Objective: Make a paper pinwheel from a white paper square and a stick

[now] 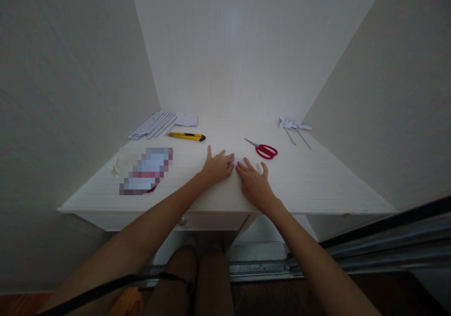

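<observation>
My left hand (217, 166) rests low over the white tabletop, its thumb and index finger close together at the edge of a small pale piece of paper (238, 159). From the other side my right hand (256, 184) meets the same paper with thumb and index fingertips. The outer fingers of both hands are spread. Most of the paper is hidden under the fingertips, so its shape is unclear. Red-handled scissors (267, 151) lie just beyond my right hand, blades pointing to the far left. A yellow utility knife (186, 136) lies beyond my left hand.
At the back left are several rolled paper sticks (155, 124) beside a flat paper piece (186, 120). Paper pinwheels (291, 124) on sticks lie at the back right. A blurred-out item (147, 171) lies on the left. Walls (232, 48) enclose the tabletop (317, 189) on three sides.
</observation>
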The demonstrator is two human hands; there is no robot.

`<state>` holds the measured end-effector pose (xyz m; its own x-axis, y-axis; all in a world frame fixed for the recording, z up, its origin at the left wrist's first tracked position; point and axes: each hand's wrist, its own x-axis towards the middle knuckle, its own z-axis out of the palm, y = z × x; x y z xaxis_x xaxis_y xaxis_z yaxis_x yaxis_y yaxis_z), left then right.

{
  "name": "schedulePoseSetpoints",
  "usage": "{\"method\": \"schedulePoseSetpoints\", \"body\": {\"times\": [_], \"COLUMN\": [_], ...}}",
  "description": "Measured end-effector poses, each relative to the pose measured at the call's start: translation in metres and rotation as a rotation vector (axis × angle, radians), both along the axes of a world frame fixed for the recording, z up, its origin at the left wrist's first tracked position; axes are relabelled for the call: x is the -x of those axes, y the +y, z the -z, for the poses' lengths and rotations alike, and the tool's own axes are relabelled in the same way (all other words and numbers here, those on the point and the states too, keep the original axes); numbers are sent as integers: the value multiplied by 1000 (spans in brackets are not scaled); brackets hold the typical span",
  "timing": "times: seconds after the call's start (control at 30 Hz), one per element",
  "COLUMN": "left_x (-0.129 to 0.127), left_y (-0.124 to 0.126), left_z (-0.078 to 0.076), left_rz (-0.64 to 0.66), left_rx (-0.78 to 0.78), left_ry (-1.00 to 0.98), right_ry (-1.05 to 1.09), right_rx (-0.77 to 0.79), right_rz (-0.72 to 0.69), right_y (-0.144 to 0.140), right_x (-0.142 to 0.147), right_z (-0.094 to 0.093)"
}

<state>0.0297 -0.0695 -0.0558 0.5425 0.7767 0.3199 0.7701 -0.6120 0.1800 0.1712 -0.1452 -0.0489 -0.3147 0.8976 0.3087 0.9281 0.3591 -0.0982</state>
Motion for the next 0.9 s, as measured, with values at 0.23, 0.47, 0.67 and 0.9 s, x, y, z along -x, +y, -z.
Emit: {"method": "schedulePoseSetpoints", "body": {"times": [0.23,0.47,0.67,0.9], "left_x": [1,1,5,-2], "left_y": [0,3,11,15], "left_z": [0,4,-1,-3], "left_rz": [-7,22,96,-10], "left_rx": [6,9,101,103], "left_ry": [-9,-40,46,17], "right_ry": [35,55,40,39], "right_rx": [-21,-77,48,124], "right_rz": [148,148,-92,-155], "right_y": [-17,-8,12,17], "right_x": [-23,-28,-4,-4], "right_z": [5,-6,0,8]}}
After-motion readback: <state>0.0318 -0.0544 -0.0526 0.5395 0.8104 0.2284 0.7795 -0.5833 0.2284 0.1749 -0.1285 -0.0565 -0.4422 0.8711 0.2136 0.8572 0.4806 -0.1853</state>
